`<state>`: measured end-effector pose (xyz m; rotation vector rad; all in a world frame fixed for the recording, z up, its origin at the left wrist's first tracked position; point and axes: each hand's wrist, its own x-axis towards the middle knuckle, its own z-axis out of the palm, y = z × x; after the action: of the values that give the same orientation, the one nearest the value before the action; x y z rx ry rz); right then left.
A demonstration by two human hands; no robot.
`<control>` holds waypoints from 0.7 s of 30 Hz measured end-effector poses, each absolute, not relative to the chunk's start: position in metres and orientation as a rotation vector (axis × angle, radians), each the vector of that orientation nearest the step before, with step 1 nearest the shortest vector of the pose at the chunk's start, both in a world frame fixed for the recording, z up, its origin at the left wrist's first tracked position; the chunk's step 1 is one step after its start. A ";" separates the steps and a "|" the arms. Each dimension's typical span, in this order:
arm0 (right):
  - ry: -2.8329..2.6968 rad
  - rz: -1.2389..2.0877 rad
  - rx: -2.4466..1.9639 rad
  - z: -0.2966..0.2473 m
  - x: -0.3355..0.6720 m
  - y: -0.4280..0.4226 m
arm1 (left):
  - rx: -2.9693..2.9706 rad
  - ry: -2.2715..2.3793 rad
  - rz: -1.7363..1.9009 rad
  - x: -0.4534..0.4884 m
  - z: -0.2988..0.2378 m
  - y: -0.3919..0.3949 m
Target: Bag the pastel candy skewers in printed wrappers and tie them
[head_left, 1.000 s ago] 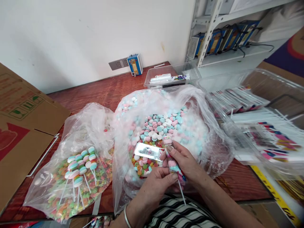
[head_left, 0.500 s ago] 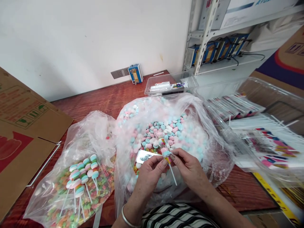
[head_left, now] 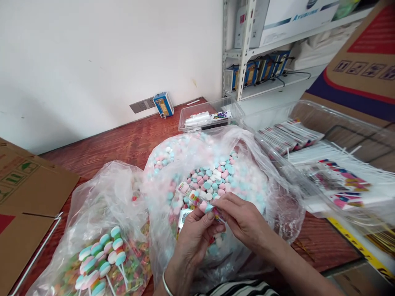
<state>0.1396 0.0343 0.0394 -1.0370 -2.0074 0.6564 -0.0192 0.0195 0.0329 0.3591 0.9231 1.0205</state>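
Observation:
Between my two hands is a candy skewer (head_left: 194, 196) in a clear printed wrapper, tilted with its top toward the far left. My left hand (head_left: 196, 236) is closed around its lower part, thumb on the wrapper. The fingers of my right hand (head_left: 243, 216) pinch the wrapper near the stick end; the stick itself is hidden. Beneath them lies a large open plastic bag (head_left: 259, 164) of pink, blue and white round candies (head_left: 212, 176). A silvery packet (head_left: 184, 217) pokes out just left of my left hand.
Left, several finished-looking candy skewers (head_left: 105, 250) lie on a bag of colourful gummy rings (head_left: 135, 263). A clear bin (head_left: 277, 107) with white sticks and printed wrappers stands right. A small clear tray (head_left: 237, 107) is behind. Cardboard boxes (head_left: 40, 193) flank the table (head_left: 101, 144).
The wrapped skewer has turned to lean further left, and its white stick is now hidden by my hands. My right hand has moved in closer to the left. The camera view has shifted right.

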 end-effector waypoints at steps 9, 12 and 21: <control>-1.750 0.691 -1.289 0.038 0.138 0.025 | 0.633 1.094 1.167 0.000 0.019 0.033; -1.726 0.686 -1.293 0.035 0.138 0.018 | 0.667 1.069 1.152 0.002 0.019 0.029; -1.641 0.732 -1.010 0.034 0.128 0.004 | 0.554 0.990 1.319 0.004 0.033 0.011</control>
<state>0.1281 0.0042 0.0344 -1.0099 -1.6412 0.7316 0.0039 0.0108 0.0326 0.5538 0.9897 1.3194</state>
